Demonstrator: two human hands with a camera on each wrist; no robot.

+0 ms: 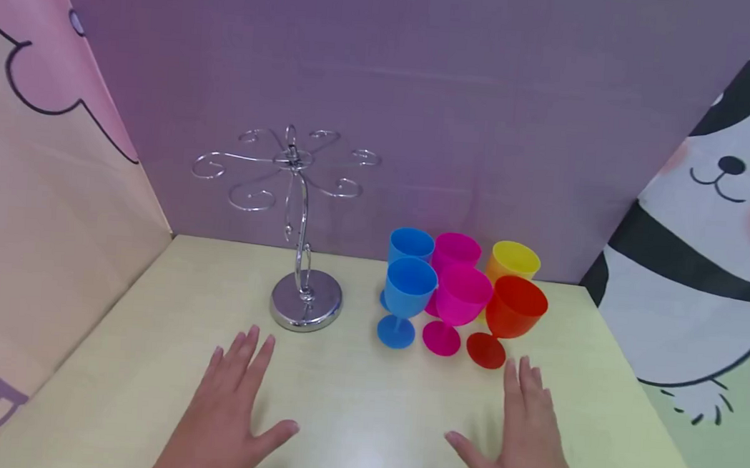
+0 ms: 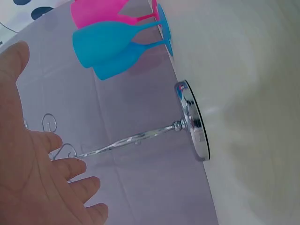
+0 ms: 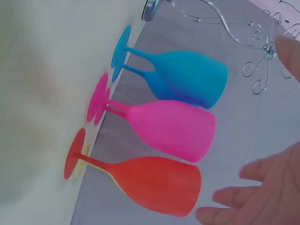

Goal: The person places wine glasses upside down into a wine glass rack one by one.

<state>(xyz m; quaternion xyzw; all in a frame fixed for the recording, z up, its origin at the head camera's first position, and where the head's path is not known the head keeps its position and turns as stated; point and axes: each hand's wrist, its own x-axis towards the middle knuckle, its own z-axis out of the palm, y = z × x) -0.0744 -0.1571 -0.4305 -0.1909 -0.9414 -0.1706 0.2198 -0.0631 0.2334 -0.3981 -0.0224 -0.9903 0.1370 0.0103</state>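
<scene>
My left hand (image 1: 225, 411) hovers over the table's left front, fingers straight and thumb spread, holding nothing. Just beyond it stands a chrome stemware rack (image 1: 306, 303) with a round base and several curled arms. On the other side, my right hand (image 1: 526, 436) is likewise spread and holds nothing. Nearest to it is a red goblet (image 1: 516, 307). Beside that stand a front pink goblet (image 1: 463, 295) and a front blue goblet (image 1: 410, 288). Behind them are a second blue goblet (image 1: 411, 243), a second pink goblet (image 1: 456, 250) and a yellow goblet (image 1: 514, 260), each partly hidden. All goblets stand upright.
The pale wooden table (image 1: 364, 412) ends at a purple backdrop (image 1: 485, 112). A pink and cream printed cloth (image 1: 48, 207) borders the left side. Along the right hangs a panda-printed cloth (image 1: 698, 332).
</scene>
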